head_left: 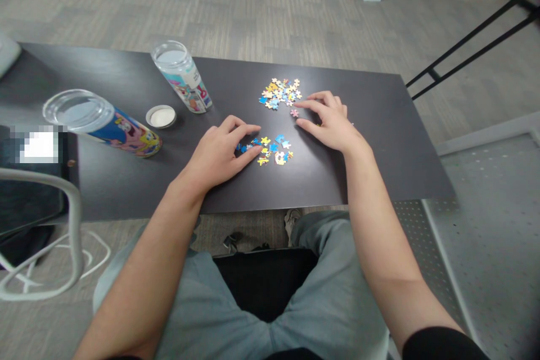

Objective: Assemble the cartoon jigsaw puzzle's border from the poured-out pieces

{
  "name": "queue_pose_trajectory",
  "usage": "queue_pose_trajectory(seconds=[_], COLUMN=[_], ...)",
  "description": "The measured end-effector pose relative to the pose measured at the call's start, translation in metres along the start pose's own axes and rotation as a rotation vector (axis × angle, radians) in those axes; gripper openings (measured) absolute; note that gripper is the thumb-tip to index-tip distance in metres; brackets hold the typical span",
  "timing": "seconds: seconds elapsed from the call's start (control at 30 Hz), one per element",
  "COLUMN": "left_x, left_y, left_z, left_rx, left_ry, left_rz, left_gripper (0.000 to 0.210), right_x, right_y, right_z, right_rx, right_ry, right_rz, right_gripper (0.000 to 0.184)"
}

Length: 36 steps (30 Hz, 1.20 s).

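Observation:
My right hand [331,121] rests over the table with its thumb and index finger apart. Right at those fingertips lies a small pink jigsaw piece [294,113], not gripped as far as I can see. Just beyond it is a pile of mixed jigsaw pieces [279,93]. A few pieces are partly covered beneath the right hand. My left hand [221,152] lies on the table, fingers spread, its thumb and index finger beside a looser group of blue and yellow jigsaw pieces [273,147]. Some of that group sits between the left thumb and index finger.
Two clear cylindrical jars with cartoon prints, a larger jar [105,124] and a smaller jar [181,76], stand at the left of the dark table [392,140]. Near them lies a round lid [161,117]. A black device [31,191] and a white cable [78,225] are at far left.

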<state>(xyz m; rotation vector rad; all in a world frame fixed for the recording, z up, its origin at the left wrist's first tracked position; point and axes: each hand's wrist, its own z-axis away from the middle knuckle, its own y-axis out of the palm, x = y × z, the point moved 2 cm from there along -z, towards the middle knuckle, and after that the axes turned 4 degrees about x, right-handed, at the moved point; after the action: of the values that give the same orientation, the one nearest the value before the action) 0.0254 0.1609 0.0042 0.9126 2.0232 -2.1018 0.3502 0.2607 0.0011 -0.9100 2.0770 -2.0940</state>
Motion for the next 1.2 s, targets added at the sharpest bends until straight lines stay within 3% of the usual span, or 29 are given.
queue_pose_trajectory(seconds=[0.13,0.3,0.4,0.63,0.73,0.9,1.03,1.2], left_x=[0.001,0.002,0.002,0.0,-0.002,-0.004,-0.004,-0.004], left_y=[-0.002,0.0,0.001,0.003,0.003,0.003,0.003,0.003], left_z=[0.0,-0.001,-0.002,-0.001,0.0,0.002,0.002,0.002], left_rx=[0.003,0.0,-0.005,-0.013,-0.009,-0.008,-0.015,-0.016], left_ry=[-0.014,-0.002,0.002,-0.013,0.0,0.014,0.015,0.019], left_rz=[0.001,0.01,-0.001,-0.017,-0.03,-0.019,0.006,0.021], left_gripper=[0.051,0.049,0.05,0.049,0.053,0.054,0.05,0.046], right_x=[-0.01,-0.042,-0.04,0.049,0.073,0.068,0.061,0.061], right_y=[-0.012,-0.045,-0.054,-0.022,-0.008,0.008,0.014,0.014], right_z=[0.008,0.037,0.039,0.0,-0.012,-0.018,-0.016,-0.013], right_rx=[0.041,0.028,-0.001,0.095,0.133,0.184,0.149,0.153], right_ry=[-0.01,0.037,0.063,-0.046,-0.066,-0.032,-0.056,-0.103], right_rz=[-0.003,-0.021,-0.024,0.045,0.065,0.07,0.055,0.049], right_gripper=[0.04,0.033,0.036,0.061,0.069,0.074,0.079,0.071])
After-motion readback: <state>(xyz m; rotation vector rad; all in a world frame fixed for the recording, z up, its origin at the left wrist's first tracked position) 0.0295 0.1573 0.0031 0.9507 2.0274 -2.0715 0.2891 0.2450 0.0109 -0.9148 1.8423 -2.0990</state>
